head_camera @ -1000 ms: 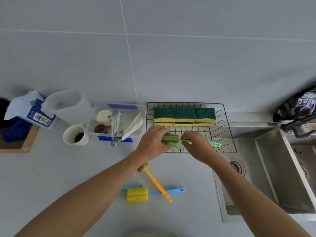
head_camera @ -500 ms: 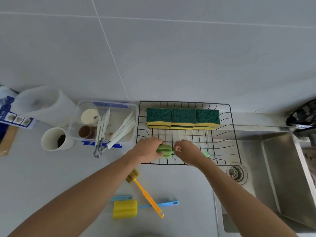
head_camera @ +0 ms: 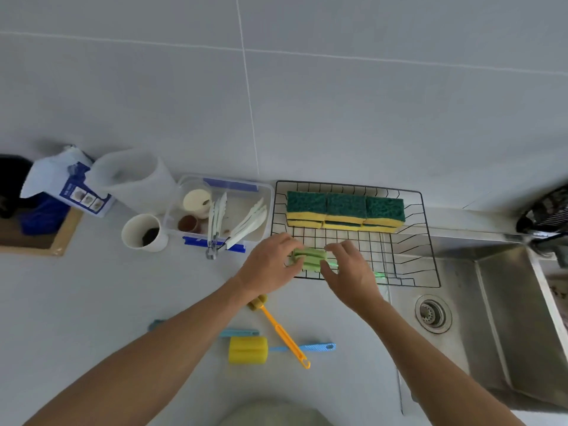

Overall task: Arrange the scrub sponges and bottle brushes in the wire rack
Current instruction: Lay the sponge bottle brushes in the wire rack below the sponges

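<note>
A black wire rack stands by the sink, with three green-and-yellow scrub sponges in a row along its back. Both hands hold a green bottle brush low over the rack's front left corner. My left hand grips the sponge head from the left. My right hand covers the handle, whose green tip shows at the rack's front edge. On the counter in front lie an orange-handled brush, a yellow-headed brush with a blue handle and another blue brush, partly hidden by my left arm.
Left of the rack sits a clear plastic tub holding tongs and small cups, then a white cup, a translucent jug and a blue-and-white bag. A steel sink with a drain lies to the right.
The hands stay on the green brush at the rack's front. The left hand has closed further around the sponge head, and the camera view has shifted slightly.
</note>
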